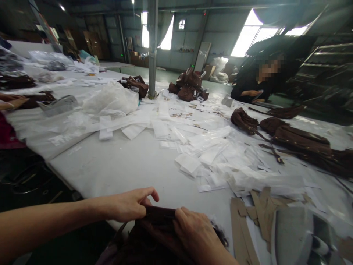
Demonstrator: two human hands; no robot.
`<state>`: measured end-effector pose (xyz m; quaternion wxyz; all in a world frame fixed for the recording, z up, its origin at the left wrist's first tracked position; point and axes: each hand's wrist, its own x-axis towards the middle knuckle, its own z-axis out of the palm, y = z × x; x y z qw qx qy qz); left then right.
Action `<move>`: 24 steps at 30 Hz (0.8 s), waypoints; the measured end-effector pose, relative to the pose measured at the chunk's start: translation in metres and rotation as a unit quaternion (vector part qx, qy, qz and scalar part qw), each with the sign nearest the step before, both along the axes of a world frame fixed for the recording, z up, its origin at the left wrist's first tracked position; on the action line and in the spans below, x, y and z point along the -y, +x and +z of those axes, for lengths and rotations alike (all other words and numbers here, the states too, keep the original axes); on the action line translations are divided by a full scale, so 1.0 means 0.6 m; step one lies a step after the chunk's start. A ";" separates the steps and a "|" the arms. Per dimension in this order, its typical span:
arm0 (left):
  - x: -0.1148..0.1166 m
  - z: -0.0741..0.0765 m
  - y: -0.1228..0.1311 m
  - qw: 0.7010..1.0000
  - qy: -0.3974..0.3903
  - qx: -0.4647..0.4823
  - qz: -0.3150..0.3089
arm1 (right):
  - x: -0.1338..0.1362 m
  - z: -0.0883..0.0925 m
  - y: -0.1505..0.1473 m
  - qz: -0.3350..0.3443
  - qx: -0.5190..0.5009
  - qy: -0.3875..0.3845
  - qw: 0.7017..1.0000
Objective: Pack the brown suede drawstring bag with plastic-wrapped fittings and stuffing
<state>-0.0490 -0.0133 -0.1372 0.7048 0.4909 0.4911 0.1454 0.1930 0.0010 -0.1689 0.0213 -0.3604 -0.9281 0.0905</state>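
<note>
A dark brown suede-like bag [154, 235] lies at the near edge of the big grey table [124, 165], just below me. My left hand [132, 204] pinches its upper edge, fingers curled. My right hand [197, 230] presses down on the bag's top from the right, fingers closed onto the fabric. Most of the bag is cut off by the bottom of the view.
White paper strips and clear plastic bags [204, 147] litter the table's middle. Brown bags [300, 141] lie at the right, more by a steel post [152, 48]. Cardboard pieces [256, 213] sit at the near right. A person [261, 79] leans on the far side.
</note>
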 end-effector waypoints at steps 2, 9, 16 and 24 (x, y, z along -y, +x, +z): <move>-0.001 0.002 -0.001 0.999 0.031 -0.018 -0.009 | 0.001 0.007 0.016 -0.010 -0.062 -0.025 0.998; -0.029 0.024 0.005 0.979 0.098 -0.137 -0.115 | 0.026 0.012 0.074 -0.072 -0.095 -0.064 0.991; -0.091 0.016 0.090 0.897 0.282 -0.265 -0.214 | 0.030 0.005 0.070 -0.130 -0.155 -0.125 0.971; -0.103 -0.070 0.134 0.896 0.273 -0.202 -0.285 | 0.032 0.004 0.100 -0.167 -0.156 -0.137 0.964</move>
